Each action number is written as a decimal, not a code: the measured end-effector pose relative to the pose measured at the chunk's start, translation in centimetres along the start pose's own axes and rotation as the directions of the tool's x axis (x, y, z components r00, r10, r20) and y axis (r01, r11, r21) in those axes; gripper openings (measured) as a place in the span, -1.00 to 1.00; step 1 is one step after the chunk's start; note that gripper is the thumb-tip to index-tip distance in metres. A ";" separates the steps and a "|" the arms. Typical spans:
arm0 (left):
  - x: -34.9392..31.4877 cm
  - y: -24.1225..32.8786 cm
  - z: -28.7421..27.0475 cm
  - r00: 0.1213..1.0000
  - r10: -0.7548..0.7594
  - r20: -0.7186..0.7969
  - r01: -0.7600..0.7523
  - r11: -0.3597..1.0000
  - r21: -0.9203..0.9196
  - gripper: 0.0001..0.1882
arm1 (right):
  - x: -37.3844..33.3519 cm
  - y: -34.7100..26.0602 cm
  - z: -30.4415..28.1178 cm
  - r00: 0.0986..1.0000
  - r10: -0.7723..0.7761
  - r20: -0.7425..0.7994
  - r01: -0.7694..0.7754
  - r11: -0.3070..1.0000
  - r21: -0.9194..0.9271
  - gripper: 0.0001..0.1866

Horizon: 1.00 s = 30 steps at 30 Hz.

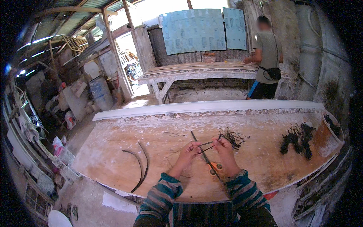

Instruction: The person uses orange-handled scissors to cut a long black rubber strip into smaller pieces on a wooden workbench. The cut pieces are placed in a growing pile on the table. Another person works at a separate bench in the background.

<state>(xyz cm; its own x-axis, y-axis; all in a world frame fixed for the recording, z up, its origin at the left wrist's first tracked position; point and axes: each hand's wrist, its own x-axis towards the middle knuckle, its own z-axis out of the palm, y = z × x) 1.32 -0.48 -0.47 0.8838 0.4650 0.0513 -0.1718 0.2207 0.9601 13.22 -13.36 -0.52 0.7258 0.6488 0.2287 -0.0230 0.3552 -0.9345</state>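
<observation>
Over the middle of a wooden worktable (pixel 109 147), a thin black cord (pixel 206 143) is stretched in a narrow loop between my two hands. My left hand (pixel 186 156) pinches its left end, and my right hand (pixel 225 152) grips the other end with bent fingers. Below them a long dark strip (pixel 194 137) lies slantwise on the tabletop, crossing beside orange-handled scissors (pixel 217 166), whose blades I cannot make out. A tangle of thin black cords (pixel 235 138) sits just beyond my right hand. Two curved black strips (pixel 145 160) lie to the left.
At the right are dark, shaggy bundles (pixel 298 141) and a tilted brownish bucket (pixel 326 139) with black material inside. A raised white board (pixel 211 107) edges the table's far side. Behind it, a person (pixel 267 56) stands at a second bench (pixel 181 73). A blue barrel (pixel 100 92) stands at left.
</observation>
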 end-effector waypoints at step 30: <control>-1.2 -0.8 1.8 0.904 -0.070 0.421 -0.019 0.979 0.202 -0.91 | 1.5 0.4 -2.6 0.933 -0.338 -0.124 0.199 0.770 -0.607 -0.84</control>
<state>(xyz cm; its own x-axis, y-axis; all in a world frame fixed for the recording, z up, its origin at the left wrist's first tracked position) 1.21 -2.73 -0.81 0.9945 0.0439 0.0954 -0.0969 0.0337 0.9947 16.14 -14.01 -1.26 0.7700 0.4016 0.4958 0.5436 -0.0061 -0.8393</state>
